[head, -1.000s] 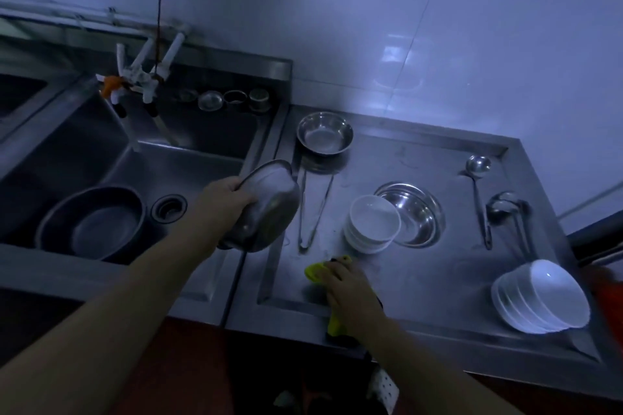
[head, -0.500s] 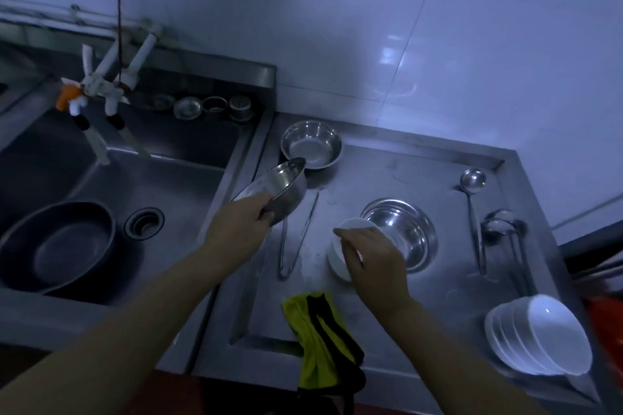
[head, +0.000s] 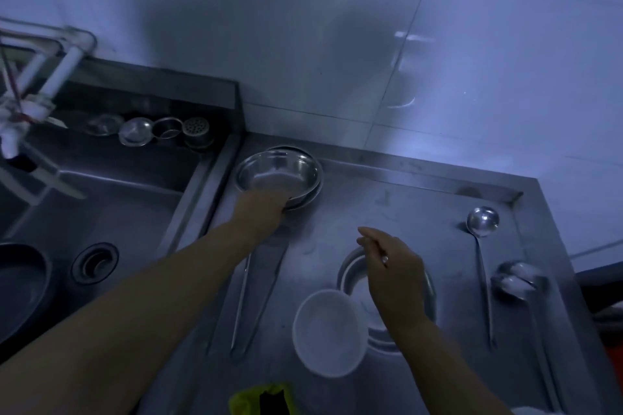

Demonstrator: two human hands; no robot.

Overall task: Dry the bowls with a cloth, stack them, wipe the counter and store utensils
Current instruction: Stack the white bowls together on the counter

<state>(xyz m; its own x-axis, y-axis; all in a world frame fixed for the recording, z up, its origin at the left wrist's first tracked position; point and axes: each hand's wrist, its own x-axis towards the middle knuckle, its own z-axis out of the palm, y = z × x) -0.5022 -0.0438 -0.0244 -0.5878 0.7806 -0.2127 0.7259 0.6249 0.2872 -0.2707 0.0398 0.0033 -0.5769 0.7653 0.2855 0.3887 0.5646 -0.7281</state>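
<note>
A: What have the fingers got hold of?
B: The left hand (head: 261, 209) grips the near rim of a shiny steel bowl (head: 277, 175) at the back of the table (head: 387, 199); that bowl sits nested in a second steel bowl (head: 315, 194) beneath it; the right hand (head: 394, 266) hovers with fingers loosely extended and holds nothing

A: How do the bowls look, and is there any writing?
B: Both are shallow, round, plain polished metal; no lettering can be read on them in this dim light

A: And outward from the hands?
B: Under the right hand lies another steel bowl (head: 350, 271), partly hidden; just beside it, nearer the camera, a stack of white bowls (head: 328, 333); metal tongs (head: 259, 296) lie below the left forearm; a ladle (head: 482, 222) lies well to the right; a yellow-and-black cloth (head: 259, 399) hangs at the table's near edge
</note>
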